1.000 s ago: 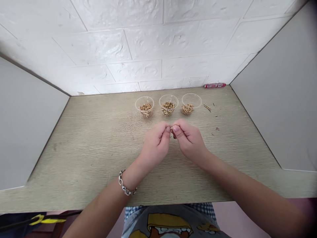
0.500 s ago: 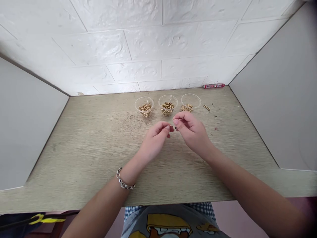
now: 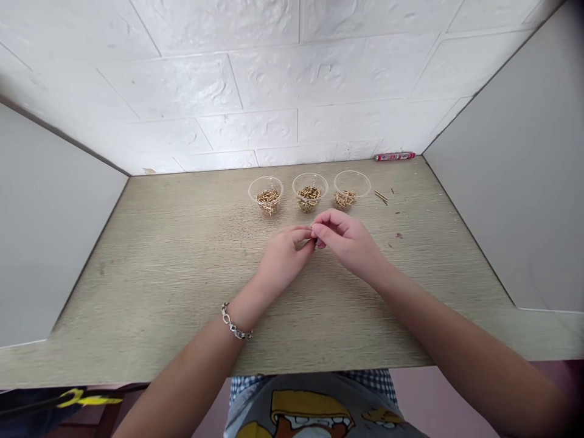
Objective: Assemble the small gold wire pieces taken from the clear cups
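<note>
Back wall (image 3: 250, 79): was white, with a raised brick pattern.
Side boards: a left board (image 3: 55, 225) and a right board (image 3: 511, 182), both plain grey, flanked the work area.
Table (image 3: 159, 274): had a pale, grained top.
Left hand (image 3: 283, 255): thumb and fingers were drawn close, tips meeting those of the right hand; whether they gripped anything could not be told.
Right hand (image 3: 342, 243): thumb and forefinger were narrowed to a pinch; contents were hidden.
Bracelet (image 3: 236, 327): silver-coloured links circled the left wrist.
Cups: left cup (image 3: 266, 182), middle cup (image 3: 310, 179) and right cup (image 3: 352, 178) stood in a row beyond the hands; each held small gold-coloured pins (image 3: 309, 194).
Loose pins (image 3: 381, 196): lay right of the right cup.
Red pen (image 3: 395, 156): lay along the wall's foot, near the right board.
</note>
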`<state>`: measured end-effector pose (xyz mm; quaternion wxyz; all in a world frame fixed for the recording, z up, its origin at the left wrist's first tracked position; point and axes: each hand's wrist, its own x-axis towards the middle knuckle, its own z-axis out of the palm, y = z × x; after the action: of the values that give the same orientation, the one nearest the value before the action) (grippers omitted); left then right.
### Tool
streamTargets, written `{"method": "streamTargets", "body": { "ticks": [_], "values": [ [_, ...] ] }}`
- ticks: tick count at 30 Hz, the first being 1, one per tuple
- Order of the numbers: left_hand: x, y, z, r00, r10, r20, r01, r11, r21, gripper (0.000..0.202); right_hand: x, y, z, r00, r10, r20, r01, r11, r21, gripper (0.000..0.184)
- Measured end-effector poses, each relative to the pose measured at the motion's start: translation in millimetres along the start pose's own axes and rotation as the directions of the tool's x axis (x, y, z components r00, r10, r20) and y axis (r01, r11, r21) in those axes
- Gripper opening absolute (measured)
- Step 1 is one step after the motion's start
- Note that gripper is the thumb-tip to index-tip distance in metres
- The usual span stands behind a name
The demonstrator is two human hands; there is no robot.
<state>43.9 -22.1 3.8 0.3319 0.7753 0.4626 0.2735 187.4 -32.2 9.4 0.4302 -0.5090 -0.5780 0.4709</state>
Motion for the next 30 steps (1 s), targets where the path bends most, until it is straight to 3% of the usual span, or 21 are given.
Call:
{"method": "streamTargets", "body": {
  "ticks": [4, 10, 18, 21, 24, 30],
  "values": [
    [2, -7, 2.3, 0.999, 0.000, 0.054, -0.007, 0.992, 0.130, 0.019, 4, 8, 1, 0.999, 0.039, 0.028, -0.036, 0.993, -0.110, 0.011],
    [2, -8, 5.4, 0.996, -0.082, 0.020, 0.073, 0.959, 0.274, 0.015, 6, 14, 2, 0.994, 0.103, 0.045, -0.093, 0.979, -0.180, 0.012],
    [3, -11, 7.3, 0.993, -0.119, -0.015, 0.117, 0.942, 0.315, 0.015, 7, 9, 3, 0.971, 0.229, 0.073, -0.224, 0.972, -0.067, 0.011],
    [3, -11, 7.5, 0.992, -0.124, -0.004, 0.120, 0.943, 0.310, 0.015, 7, 6, -1, 0.992, 0.117, 0.043, -0.101, 0.959, -0.264, 0.011],
    [4, -11, 7.9, 0.989, -0.151, -0.007, 0.146, 0.946, 0.290, 0.013, 8, 4, -9, 0.997, -0.062, 0.054, 0.081, 0.851, -0.519, 0.012],
    [4, -10, 8.8, 0.986, -0.163, -0.028, 0.164, 0.942, 0.292, 0.012, 8, 3, -23, 0.956, -0.147, 0.253, 0.288, 0.625, -0.726, 0.015]
  ]
}}
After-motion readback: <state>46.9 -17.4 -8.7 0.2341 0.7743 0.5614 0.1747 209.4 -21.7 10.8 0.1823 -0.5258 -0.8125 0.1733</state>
